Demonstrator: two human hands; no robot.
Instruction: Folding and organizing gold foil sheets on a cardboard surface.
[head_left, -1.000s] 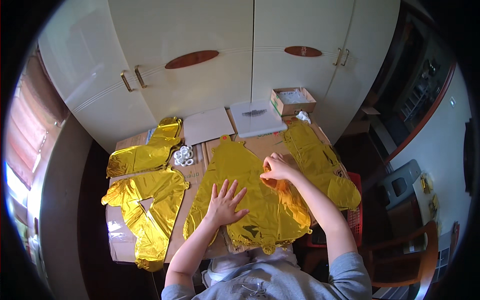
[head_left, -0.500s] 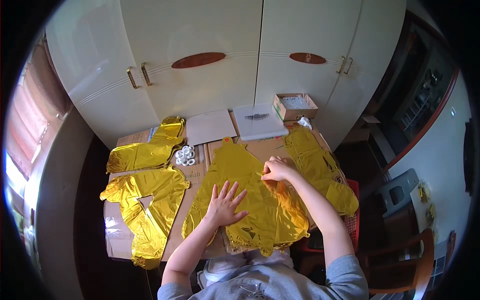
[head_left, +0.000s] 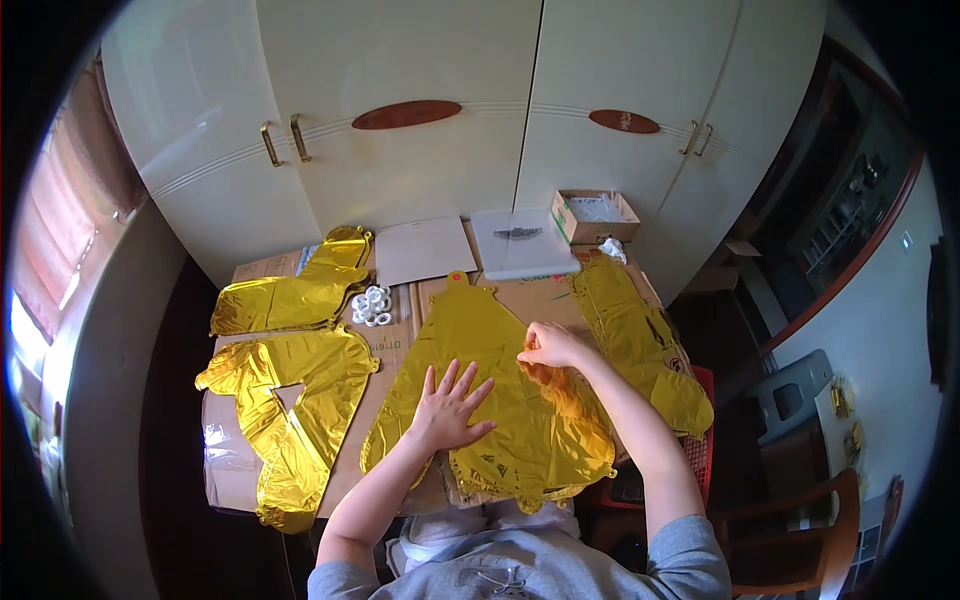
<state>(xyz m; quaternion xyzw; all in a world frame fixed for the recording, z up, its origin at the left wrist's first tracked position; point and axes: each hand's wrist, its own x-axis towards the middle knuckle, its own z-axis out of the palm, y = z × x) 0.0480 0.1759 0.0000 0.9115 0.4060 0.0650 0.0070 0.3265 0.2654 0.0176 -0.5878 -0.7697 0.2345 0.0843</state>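
A flat, deflated gold foil balloon, wide at the near end and with a small round tab at the far tip, lies in the middle of the cardboard-covered table. My left hand rests open on it, palm down with the fingers spread. At the balloon's right side, my right hand is closed in a pinch on the foil near its edge. Creased, orange-tinted foil shows just below those fingers. What lies right between the fingertips is partly hidden.
More flat gold balloons lie at the near left, far left and right. White rings sit in a pile beside a grey-brown board. Behind are a translucent plastic sheet, an open carton and cabinets.
My right hand has shifted slightly left and down along the foil, still pinched. The left hand stays flat in place. The whole view has tilted a little.
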